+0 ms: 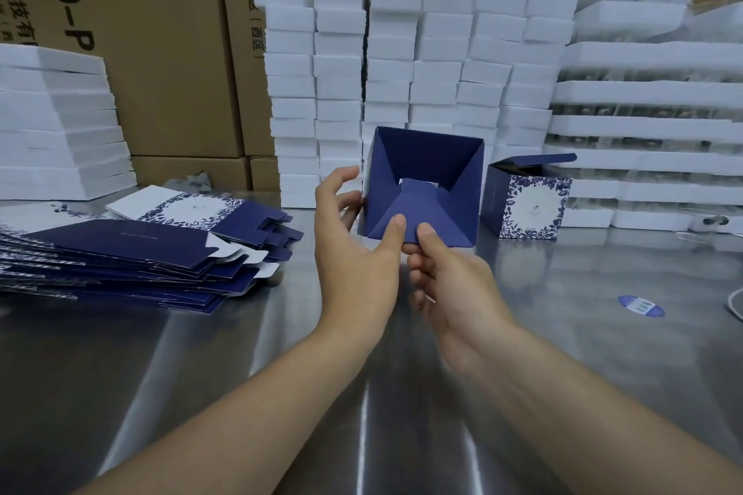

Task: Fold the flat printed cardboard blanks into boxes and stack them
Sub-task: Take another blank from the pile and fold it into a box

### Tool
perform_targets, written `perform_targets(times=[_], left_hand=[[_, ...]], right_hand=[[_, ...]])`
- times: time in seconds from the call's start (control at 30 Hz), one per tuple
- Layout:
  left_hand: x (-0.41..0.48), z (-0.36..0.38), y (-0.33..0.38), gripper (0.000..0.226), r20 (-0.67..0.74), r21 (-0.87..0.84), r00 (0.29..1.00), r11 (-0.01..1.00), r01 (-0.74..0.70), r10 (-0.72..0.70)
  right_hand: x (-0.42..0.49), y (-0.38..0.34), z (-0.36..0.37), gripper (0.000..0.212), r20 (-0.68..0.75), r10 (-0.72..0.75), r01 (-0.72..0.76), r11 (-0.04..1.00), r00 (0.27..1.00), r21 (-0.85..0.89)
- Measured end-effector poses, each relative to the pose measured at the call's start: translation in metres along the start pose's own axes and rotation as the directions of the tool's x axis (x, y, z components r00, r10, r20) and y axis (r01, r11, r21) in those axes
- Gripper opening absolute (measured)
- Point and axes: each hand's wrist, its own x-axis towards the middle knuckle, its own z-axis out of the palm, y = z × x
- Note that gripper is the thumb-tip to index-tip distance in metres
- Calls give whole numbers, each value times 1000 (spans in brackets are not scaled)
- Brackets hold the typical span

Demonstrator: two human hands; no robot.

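While the half-folded box (422, 189) hangs over the surface (241, 354), your left hand (354, 237) clasps its left wall with curled fingers and your right hand (450, 277) pinches the near flap; flat blanks (132, 253) lie left, a finished box (526, 205) right, foam stacks (402, 64) behind.

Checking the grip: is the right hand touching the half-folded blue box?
Touching. The head view shows the right hand pinching the near flap of the half-folded blue box, thumb on top.

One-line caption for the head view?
Left hand and right hand pinch a flap of an open blue box; flat blanks lie beside it.
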Motion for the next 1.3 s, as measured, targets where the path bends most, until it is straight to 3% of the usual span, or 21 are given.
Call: perform_targets(times=[0.13, 0.23, 0.3, 0.37, 0.5, 0.63, 0.77, 1.0, 1.17, 1.3], left_hand=[[-1, 2, 0, 80, 8, 6, 981, 981, 192, -192], [-1, 5, 4, 57, 138, 1, 887, 896, 445, -440], [-4, 9, 4, 39, 222, -6, 836, 856, 516, -502], [-6, 11, 4, 44, 249, -37, 831, 853, 521, -497], [-4, 11, 5, 60, 169, -47, 852, 859, 510, -496], [-2, 8, 4, 49, 136, -46, 841, 844, 534, -524], [4, 3, 2, 41, 102, -96, 829, 824, 559, -550], [9, 1, 3, 38, 94, -90, 819, 814, 573, -566], [16, -4, 2, 24, 28, -58, 836, 834, 548, -548], [18, -5, 3, 25, 27, -25, 838, 838, 545, -544]], right_hand=[[3, -6, -3, 33, -74, -52, 51, 998, 996, -24], [3, -9, -6, 36, -80, -102, 98, 994, 992, -51], [3, -8, -5, 38, -54, -135, 129, 987, 989, -90], [3, -5, -3, 38, -28, -156, 150, 978, 987, -146], [2, -3, 0, 40, 29, -148, 151, 969, 989, -196], [-1, -6, -2, 40, 59, -108, 119, 957, 992, -263], [2, -11, -7, 34, -11, -90, 85, 974, 996, -209], [6, -10, -9, 35, -25, -179, 168, 958, 984, -232], [10, -16, -12, 34, -95, -228, 204, 955, 969, -214], [10, -17, -14, 31, -93, -207, 180, 954, 974, -239]])
